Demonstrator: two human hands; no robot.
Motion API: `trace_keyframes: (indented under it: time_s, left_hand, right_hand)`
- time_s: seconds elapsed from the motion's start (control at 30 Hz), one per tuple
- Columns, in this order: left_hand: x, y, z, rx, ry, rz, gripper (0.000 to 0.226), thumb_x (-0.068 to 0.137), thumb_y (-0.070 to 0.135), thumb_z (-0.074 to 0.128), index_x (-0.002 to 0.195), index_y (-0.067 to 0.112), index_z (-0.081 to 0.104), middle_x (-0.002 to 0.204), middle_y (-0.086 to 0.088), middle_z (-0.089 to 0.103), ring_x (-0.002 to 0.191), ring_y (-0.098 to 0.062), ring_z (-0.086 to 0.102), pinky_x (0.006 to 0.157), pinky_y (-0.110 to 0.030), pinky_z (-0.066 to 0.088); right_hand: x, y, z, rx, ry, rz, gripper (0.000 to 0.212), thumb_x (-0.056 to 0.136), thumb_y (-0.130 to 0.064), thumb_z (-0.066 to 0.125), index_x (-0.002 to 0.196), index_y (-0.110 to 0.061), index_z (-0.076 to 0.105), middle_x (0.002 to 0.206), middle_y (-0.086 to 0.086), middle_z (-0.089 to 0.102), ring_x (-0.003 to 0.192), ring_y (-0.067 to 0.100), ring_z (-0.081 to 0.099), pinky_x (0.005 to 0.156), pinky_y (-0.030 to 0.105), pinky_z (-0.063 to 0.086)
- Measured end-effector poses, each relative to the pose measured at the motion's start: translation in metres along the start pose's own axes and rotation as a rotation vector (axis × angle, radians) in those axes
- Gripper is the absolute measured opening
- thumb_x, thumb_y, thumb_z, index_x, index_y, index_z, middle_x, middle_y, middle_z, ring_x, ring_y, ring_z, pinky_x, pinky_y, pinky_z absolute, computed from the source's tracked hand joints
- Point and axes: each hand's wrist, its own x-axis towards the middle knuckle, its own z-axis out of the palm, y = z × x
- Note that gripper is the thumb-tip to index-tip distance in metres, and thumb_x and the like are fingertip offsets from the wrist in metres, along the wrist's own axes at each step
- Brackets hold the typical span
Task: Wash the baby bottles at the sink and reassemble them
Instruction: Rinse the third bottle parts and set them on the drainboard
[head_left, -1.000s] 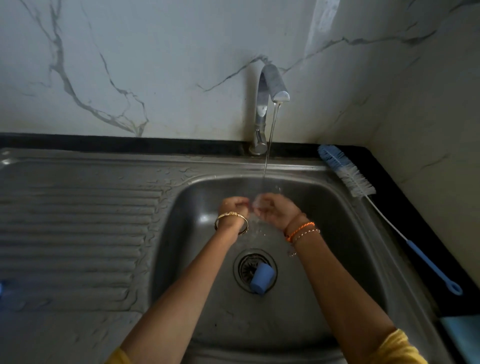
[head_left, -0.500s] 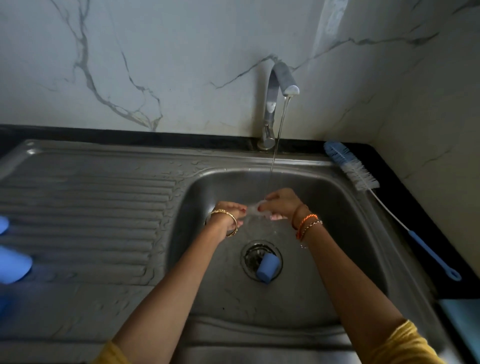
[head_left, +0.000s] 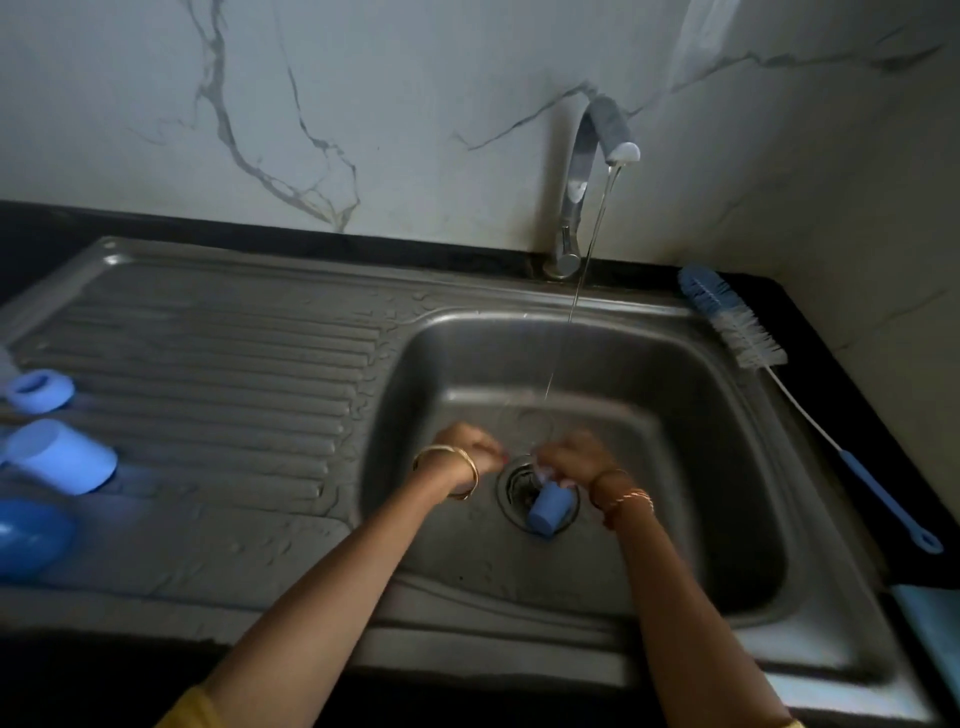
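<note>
Two hands are low inside the sink bowl. The left hand has its fingers curled in, but it is blurry, so I cannot tell if it holds anything. The right hand is curled too, and a small pale thing shows at its fingertips, too blurry to name. The two hands are close together, just above the round drain. One blue cap lies on its side on the drain, just below the right hand. One thin stream of water falls from the one tap into the bowl, behind the hands. On the bumpy draining board to the left, I count three blue things at the edge: one ring, one cup-shaped cap lying on its side, and one darker round piece. On the right of the sink lies one long bottle brush with a blue handle.
</note>
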Motion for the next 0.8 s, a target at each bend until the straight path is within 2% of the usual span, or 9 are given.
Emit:
trace_keyframes:
  time_s: [0.1, 0.13, 0.2, 0.27, 0.37, 0.47, 0.57, 0.67, 0.8]
  left_hand:
    - [-0.007, 0.007, -0.01, -0.144, 0.05, -0.008, 0.006, 0.089, 0.009, 0.058, 0.084, 0.006, 0.062, 0.053, 0.005, 0.066, 0.048, -0.007, 0.064, 0.052, -0.019, 0.05]
    - [-0.006, 0.002, -0.012, -0.009, 0.092, 0.025, 0.008, 0.088, 0.009, 0.059, 0.084, 0.004, 0.064, 0.059, 0.002, 0.067, 0.055, -0.009, 0.065, 0.06, -0.023, 0.051]
    - [-0.01, -0.003, -0.018, 0.225, 0.152, 0.116, 0.015, 0.084, 0.008, 0.064, 0.097, 0.002, 0.07, 0.087, -0.006, 0.071, 0.083, -0.014, 0.066, 0.076, -0.023, 0.049]
    - [-0.014, -0.005, -0.025, 0.276, 0.133, 0.222, 0.019, 0.085, 0.008, 0.063, 0.102, 0.004, 0.07, 0.103, -0.011, 0.07, 0.082, -0.018, 0.066, 0.07, -0.016, 0.049]
    - [-0.029, 0.002, -0.044, 0.285, 0.178, 0.331, 0.017, 0.085, 0.01, 0.064, 0.1, 0.006, 0.07, 0.1, -0.014, 0.071, 0.073, -0.018, 0.065, 0.059, -0.015, 0.045]
    - [-0.05, 0.01, -0.085, 0.212, 0.207, 0.382, 0.019, 0.084, 0.007, 0.063, 0.102, 0.005, 0.07, 0.1, -0.016, 0.07, 0.087, -0.02, 0.064, 0.066, -0.018, 0.044]
    - [-0.071, 0.017, -0.145, 0.146, 0.245, 0.431, 0.021, 0.087, 0.008, 0.061, 0.106, 0.006, 0.068, 0.094, -0.011, 0.068, 0.077, -0.015, 0.059, 0.073, -0.024, 0.047]
    - [-0.087, 0.02, -0.215, 0.097, 0.383, 0.494, 0.02, 0.089, 0.006, 0.057, 0.106, 0.007, 0.068, 0.085, -0.002, 0.063, 0.071, -0.009, 0.056, 0.071, -0.024, 0.047]
    - [-0.101, 0.009, -0.294, 0.104, 0.558, 0.444, 0.021, 0.092, 0.009, 0.054, 0.108, 0.006, 0.067, 0.077, -0.007, 0.064, 0.058, -0.002, 0.06, 0.067, -0.023, 0.051]
  right_hand:
    - [-0.006, -0.006, -0.011, 0.634, 0.142, 0.063, 0.016, 0.086, 0.002, 0.056, 0.095, 0.01, 0.067, 0.065, 0.006, 0.067, 0.055, 0.011, 0.055, 0.052, 0.017, 0.045]
    - [-0.005, -0.008, -0.014, 0.606, 0.162, 0.098, 0.015, 0.086, 0.002, 0.056, 0.095, 0.007, 0.067, 0.071, 0.01, 0.068, 0.063, 0.017, 0.057, 0.056, 0.02, 0.047]
    - [-0.007, -0.007, -0.004, 0.153, 0.196, 0.159, 0.02, 0.086, -0.007, 0.055, 0.1, 0.001, 0.067, 0.096, 0.018, 0.067, 0.088, 0.032, 0.06, 0.073, 0.029, 0.046]
    - [-0.013, -0.005, 0.009, -0.033, 0.22, 0.151, 0.024, 0.086, -0.012, 0.054, 0.104, -0.004, 0.068, 0.105, 0.016, 0.066, 0.102, 0.034, 0.059, 0.081, 0.031, 0.045]
    - [-0.017, -0.023, 0.014, 0.124, 0.256, 0.125, 0.025, 0.086, -0.014, 0.057, 0.107, -0.009, 0.069, 0.105, 0.012, 0.068, 0.105, 0.03, 0.059, 0.086, 0.029, 0.044]
    - [-0.018, -0.075, 0.01, 0.286, 0.324, 0.053, 0.037, 0.078, -0.012, 0.069, 0.114, -0.007, 0.064, 0.103, 0.013, 0.068, 0.093, 0.024, 0.061, 0.091, 0.032, 0.044]
    - [-0.021, -0.151, 0.011, 0.388, 0.408, -0.134, 0.031, 0.072, -0.012, 0.075, 0.102, -0.012, 0.068, 0.089, -0.001, 0.064, 0.081, 0.011, 0.061, 0.081, 0.02, 0.047]
    - [-0.027, -0.231, 0.03, 0.368, 0.306, -0.375, 0.028, 0.071, -0.011, 0.077, 0.098, -0.013, 0.071, 0.081, -0.006, 0.062, 0.06, -0.006, 0.052, 0.064, 0.006, 0.04]
    - [-0.03, -0.311, 0.073, 0.249, 0.19, -0.528, 0.026, 0.073, -0.017, 0.076, 0.098, -0.016, 0.072, 0.082, -0.005, 0.061, 0.074, 0.004, 0.055, 0.067, 0.008, 0.041]
